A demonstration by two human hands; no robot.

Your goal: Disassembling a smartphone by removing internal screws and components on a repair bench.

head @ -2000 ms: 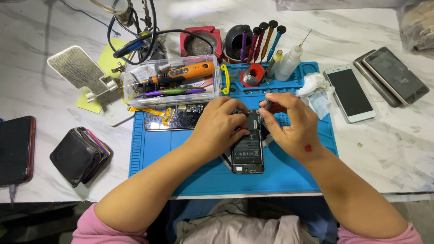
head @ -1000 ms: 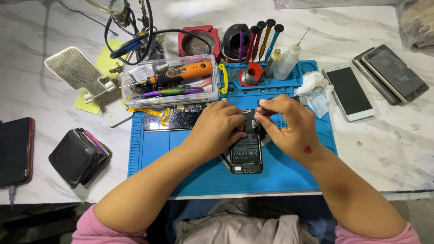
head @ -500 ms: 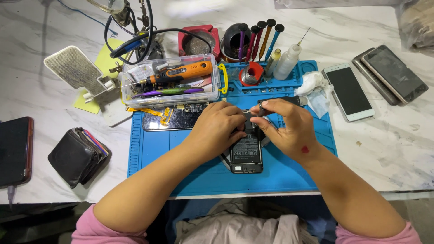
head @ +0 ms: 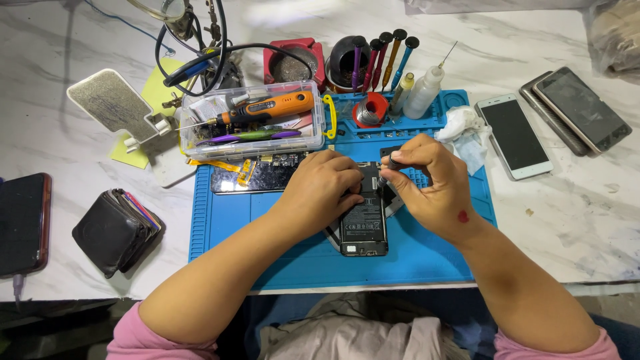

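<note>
Head view looks down on a white marble table with a big blue rubber work mat on it, right under both hands. Next in size are things off to the sides. Far to the left of the left hand lies a dark phone with a red edge, and nearer is a black wallet stuffed with cards. Beyond the left hand sits a clear plastic box with an orange power tool inside. Past the right hand lie a white phone and two grey phones stacked together. A crumpled white tissue rests just beside the right hand.

Between the hands lies the small black phone with its back cover off. Its flat black battery shows, so the opening-up part looks done, and the inside work looks under way. How much is left cannot be told, because the hands hide the top of the phone.

The left hand lies flat on the phone, fingers curled over its top edge, pressing it down. The right hand pinches a thin dark tool between thumb and fingers, tip pointed down at the phone's top.

Smallest, beyond the hands, are a red roll of solder wire and a little clear bottle with a needle tip.
</note>
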